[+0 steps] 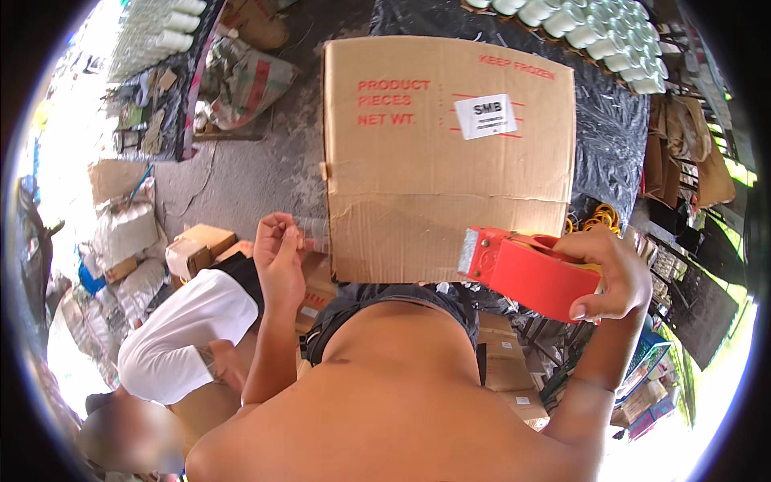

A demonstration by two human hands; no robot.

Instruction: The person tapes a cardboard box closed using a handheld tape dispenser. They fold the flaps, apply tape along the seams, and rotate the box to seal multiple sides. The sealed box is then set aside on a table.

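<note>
A large cardboard box (446, 162) with red printing and a white label (485, 117) lies in front of my body, on a table covered in black plastic sheet (608, 144). My right hand (614, 277) grips a red handheld tape dispenser (536, 271) over the box's near right corner. The dispenser's toothed metal end points left. Beside the box's left edge, my left hand (280, 256) has its thumb and fingers pinched together. A strip of clear packing tape (314, 232) runs from these fingertips to the box's side. Whatever lies under the box is hidden.
Rows of glass jars (584, 30) stand at the table's far right. A yellow coil (604, 217) lies by the right edge. At left, a person in a white shirt (187, 325) bends near cardboard boxes (202, 244). Woven sacks (247, 84) rest on the floor further off.
</note>
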